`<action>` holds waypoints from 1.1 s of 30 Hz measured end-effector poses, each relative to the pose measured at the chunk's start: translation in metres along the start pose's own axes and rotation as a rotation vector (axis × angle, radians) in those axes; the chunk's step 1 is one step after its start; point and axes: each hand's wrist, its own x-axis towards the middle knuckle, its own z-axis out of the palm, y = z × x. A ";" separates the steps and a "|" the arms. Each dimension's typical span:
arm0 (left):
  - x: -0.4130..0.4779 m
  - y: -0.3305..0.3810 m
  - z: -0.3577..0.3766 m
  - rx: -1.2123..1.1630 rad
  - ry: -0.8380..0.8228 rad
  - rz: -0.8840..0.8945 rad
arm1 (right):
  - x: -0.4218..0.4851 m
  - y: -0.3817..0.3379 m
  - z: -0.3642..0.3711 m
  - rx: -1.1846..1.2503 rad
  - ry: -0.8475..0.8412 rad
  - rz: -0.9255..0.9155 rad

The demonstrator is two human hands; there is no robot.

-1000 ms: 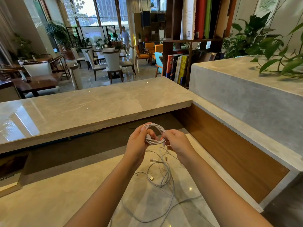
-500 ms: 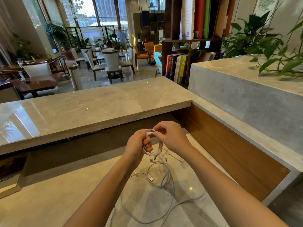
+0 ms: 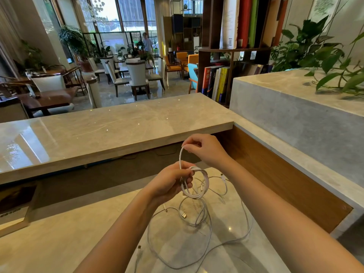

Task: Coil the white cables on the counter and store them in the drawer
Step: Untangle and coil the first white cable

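My left hand (image 3: pixel 173 181) grips a small coil of white cable (image 3: pixel 199 183), its loops hanging to the right of my fingers above the counter. My right hand (image 3: pixel 204 149), higher and to the right, pinches a strand of the same cable that arcs down into the left hand. Below them several loose white cables (image 3: pixel 197 233) lie tangled on the pale marble counter (image 3: pixel 78 243), one USB plug (image 3: pixel 184 215) facing up. No drawer is in view.
A raised marble ledge (image 3: pixel 118 127) runs across in front of the counter. A wooden panel (image 3: pixel 275 174) and a grey stone block (image 3: pixel 295 119) with plants close the right side. Beyond are a bookshelf, chairs, tables and a person far off.
My right hand has risen from beside the left hand, drawing a strand of cable upward. The coil in my left hand now hangs lower, with wider loops.
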 end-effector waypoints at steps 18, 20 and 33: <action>-0.003 0.008 -0.014 -0.260 0.031 0.025 | -0.029 0.003 0.001 -0.039 -0.291 0.058; -0.003 0.008 -0.014 -0.197 0.069 0.044 | -0.029 0.004 0.003 -0.045 -0.198 0.040; 0.005 0.005 -0.012 0.136 0.340 -0.012 | -0.027 0.014 0.028 -0.200 -0.029 0.011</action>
